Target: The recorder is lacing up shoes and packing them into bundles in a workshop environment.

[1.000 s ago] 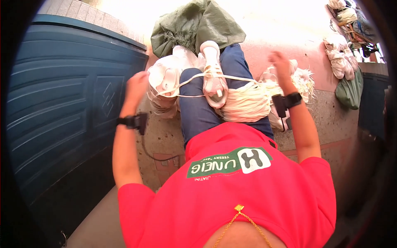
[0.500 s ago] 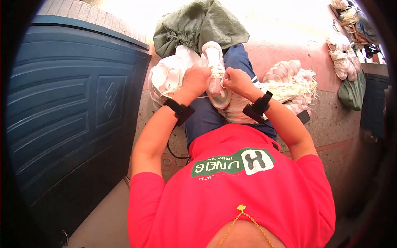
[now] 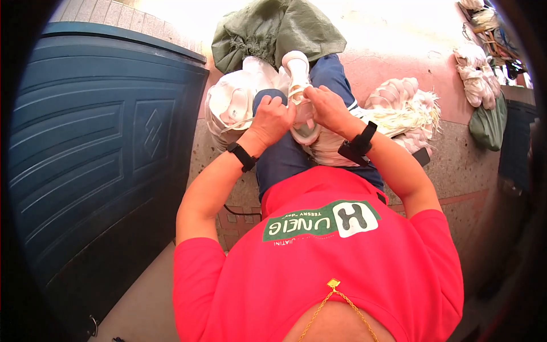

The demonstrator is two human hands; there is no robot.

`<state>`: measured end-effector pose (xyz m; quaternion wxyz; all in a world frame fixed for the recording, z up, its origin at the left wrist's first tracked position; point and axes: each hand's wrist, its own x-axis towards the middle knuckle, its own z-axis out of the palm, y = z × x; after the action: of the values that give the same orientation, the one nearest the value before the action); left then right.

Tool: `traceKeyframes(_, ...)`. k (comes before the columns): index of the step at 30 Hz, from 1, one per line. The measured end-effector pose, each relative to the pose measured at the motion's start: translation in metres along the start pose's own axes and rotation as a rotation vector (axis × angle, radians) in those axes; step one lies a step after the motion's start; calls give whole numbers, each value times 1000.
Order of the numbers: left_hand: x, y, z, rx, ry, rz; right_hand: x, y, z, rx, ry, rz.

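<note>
Both hands have come in from wide apart and now meet at upper centre. Left hand (image 3: 273, 117) and right hand (image 3: 326, 108) pinch the laces on the white shoe (image 3: 301, 94) over the knee; lacing work resumes.

Dark blue panelled door (image 3: 97, 154) filled the left side, speckled terrazzo floor (image 3: 456, 171) with a pinkish band beyond, harsh sunlight washed out the far ground, green sack (image 3: 273, 28) lay ahead, pale bundles (image 3: 476, 74) sat at far right
</note>
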<state>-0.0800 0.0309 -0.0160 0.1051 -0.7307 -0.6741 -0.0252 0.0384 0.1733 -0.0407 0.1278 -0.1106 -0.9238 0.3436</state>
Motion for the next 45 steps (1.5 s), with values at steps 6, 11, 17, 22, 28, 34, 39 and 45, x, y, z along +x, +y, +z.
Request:
traceKeyframes(6, 3, 2, 3, -134, -71, -319, 19, 20, -1, 168, -151, 52)
traceKeyframes(11, 14, 0, 1, -422, 155, -463, 14, 27, -6, 489, -184, 116)
traceKeyframes(17, 37, 9, 16, -642, 74, -540, 4, 28, 0, 561, -3, 192)
traceKeyframes(22, 54, 8, 26, -758, -251, -769, 5, 28, -4, 426, 110, 105)
traceKeyframes(28, 62, 1, 22, -628, -474, -726, 5, 35, -16, 453, 113, 206)
traceKeyframes(34, 71, 15, 15, -375, -337, -512, 1, 31, -5, 508, 12, 267)
traceKeyframes(39, 65, 13, 13, -236, -200, -273, 2, 29, 2, 440, -8, 275)
traceKeyframes(45, 61, 0, 18, -392, -130, -209, 0, 34, -1, 451, 7, 323)
